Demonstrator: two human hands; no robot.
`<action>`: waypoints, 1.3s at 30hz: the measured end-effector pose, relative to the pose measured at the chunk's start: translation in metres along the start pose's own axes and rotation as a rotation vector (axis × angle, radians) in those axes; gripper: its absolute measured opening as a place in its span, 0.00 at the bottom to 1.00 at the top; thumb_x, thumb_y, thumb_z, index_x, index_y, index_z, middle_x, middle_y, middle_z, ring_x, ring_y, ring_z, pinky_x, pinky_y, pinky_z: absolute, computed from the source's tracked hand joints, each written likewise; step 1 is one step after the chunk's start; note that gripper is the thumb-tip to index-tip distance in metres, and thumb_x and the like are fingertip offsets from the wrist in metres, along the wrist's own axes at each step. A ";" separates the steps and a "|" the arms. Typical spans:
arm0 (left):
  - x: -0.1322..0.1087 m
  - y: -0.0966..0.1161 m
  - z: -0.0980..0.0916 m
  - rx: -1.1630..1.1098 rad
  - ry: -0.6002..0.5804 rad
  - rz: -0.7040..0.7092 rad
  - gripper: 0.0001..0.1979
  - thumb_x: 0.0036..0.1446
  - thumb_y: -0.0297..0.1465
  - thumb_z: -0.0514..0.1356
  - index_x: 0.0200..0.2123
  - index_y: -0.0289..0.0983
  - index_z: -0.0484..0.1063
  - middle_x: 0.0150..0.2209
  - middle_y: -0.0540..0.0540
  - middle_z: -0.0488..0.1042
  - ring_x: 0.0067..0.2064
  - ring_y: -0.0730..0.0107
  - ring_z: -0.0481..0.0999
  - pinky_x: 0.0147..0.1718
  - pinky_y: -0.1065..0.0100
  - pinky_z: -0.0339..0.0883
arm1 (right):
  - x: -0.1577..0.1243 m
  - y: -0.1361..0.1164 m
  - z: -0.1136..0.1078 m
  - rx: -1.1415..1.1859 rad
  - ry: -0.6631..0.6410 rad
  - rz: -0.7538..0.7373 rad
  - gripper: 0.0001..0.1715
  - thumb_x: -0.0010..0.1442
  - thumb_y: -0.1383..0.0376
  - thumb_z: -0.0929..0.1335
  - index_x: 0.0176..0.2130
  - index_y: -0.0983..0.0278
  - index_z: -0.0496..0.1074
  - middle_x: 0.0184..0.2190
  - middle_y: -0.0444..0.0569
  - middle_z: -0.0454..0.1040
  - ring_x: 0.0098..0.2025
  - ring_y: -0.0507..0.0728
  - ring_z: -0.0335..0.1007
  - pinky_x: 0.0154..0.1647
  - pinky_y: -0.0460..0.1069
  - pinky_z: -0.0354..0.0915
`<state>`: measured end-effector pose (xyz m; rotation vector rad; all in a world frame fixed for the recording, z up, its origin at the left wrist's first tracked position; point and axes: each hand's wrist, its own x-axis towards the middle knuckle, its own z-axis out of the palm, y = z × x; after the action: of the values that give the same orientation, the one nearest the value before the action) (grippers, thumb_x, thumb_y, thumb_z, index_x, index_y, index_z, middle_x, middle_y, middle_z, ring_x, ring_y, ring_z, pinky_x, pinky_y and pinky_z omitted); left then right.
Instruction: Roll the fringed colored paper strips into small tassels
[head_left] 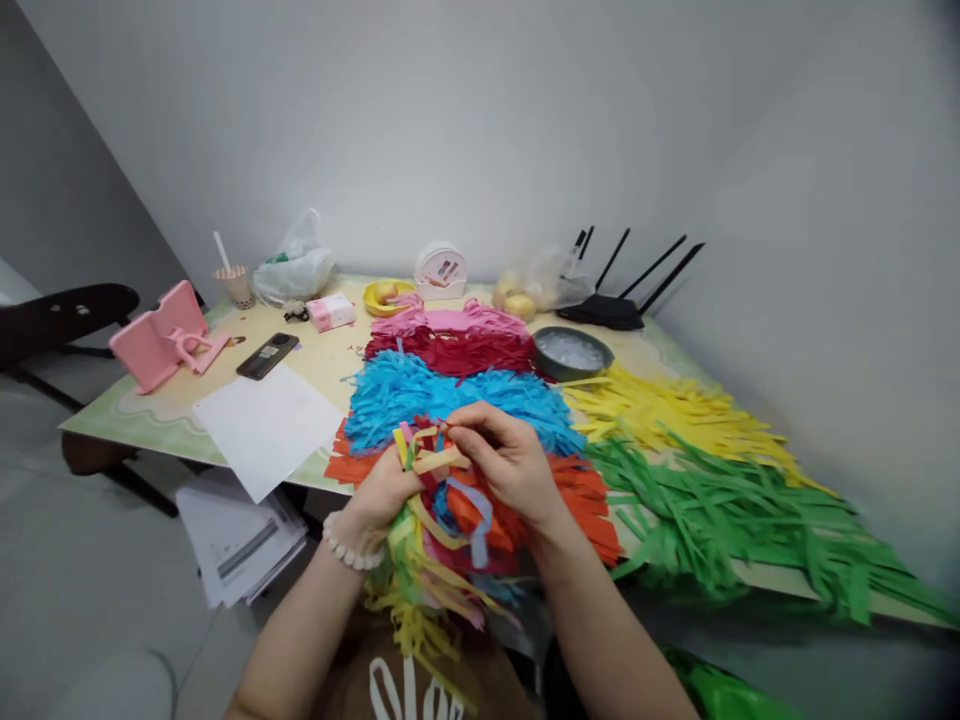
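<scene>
My left hand, with a bead bracelet on the wrist, is closed round a bundle of mixed coloured paper strips that hang down toward my lap. My right hand pinches the upper ends of those strips, right beside my left thumb. Both hands hover over the near table edge, just in front of a blue strip pile and above an orange strip pile.
More strip piles cover the table: pink, dark red, yellow, green. A dark bowl, white paper sheet, phone, pink stand, router, cup, bags and tubs also sit there. Papers lie below.
</scene>
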<state>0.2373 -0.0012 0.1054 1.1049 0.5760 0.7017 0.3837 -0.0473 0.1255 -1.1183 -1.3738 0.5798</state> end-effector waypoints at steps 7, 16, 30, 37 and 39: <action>-0.007 0.001 -0.015 0.088 0.226 0.143 0.15 0.44 0.35 0.73 0.33 0.34 0.78 0.32 0.46 0.80 0.36 0.66 0.78 0.37 0.70 0.72 | -0.031 -0.009 0.001 -0.246 0.183 0.054 0.08 0.64 0.62 0.69 0.36 0.62 0.78 0.27 0.45 0.78 0.24 0.51 0.70 0.27 0.45 0.64; -0.015 -0.001 -0.014 0.244 0.321 0.229 0.09 0.47 0.32 0.70 0.28 0.33 0.75 0.24 0.51 0.73 0.27 0.73 0.71 0.27 0.73 0.67 | -0.040 -0.008 0.013 -0.231 0.082 0.130 0.11 0.64 0.62 0.67 0.35 0.65 0.77 0.23 0.45 0.76 0.22 0.50 0.67 0.23 0.44 0.61; -0.013 -0.004 -0.021 0.712 0.213 0.670 0.13 0.51 0.19 0.60 0.36 0.38 0.80 0.34 0.47 0.80 0.38 0.66 0.78 0.41 0.67 0.69 | -0.036 0.002 0.010 -0.009 0.040 0.310 0.12 0.63 0.60 0.67 0.41 0.65 0.75 0.18 0.40 0.69 0.19 0.49 0.62 0.22 0.44 0.60; -0.013 -0.002 -0.029 0.775 0.158 0.675 0.19 0.49 0.16 0.57 0.40 0.38 0.80 0.37 0.46 0.81 0.40 0.65 0.77 0.41 0.65 0.68 | -0.038 0.002 0.011 0.082 -0.040 0.363 0.19 0.64 0.61 0.67 0.53 0.65 0.71 0.19 0.38 0.70 0.18 0.48 0.63 0.21 0.43 0.62; -0.014 0.001 -0.030 0.740 0.115 0.613 0.19 0.50 0.17 0.56 0.40 0.38 0.79 0.37 0.46 0.81 0.40 0.64 0.77 0.41 0.65 0.68 | -0.037 0.000 0.009 0.127 -0.055 0.387 0.20 0.64 0.60 0.67 0.53 0.64 0.71 0.19 0.37 0.69 0.17 0.48 0.62 0.21 0.43 0.61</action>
<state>0.2062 0.0066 0.0970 1.9855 0.6149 1.1275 0.3684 -0.0771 0.1068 -1.2801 -1.1532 0.9688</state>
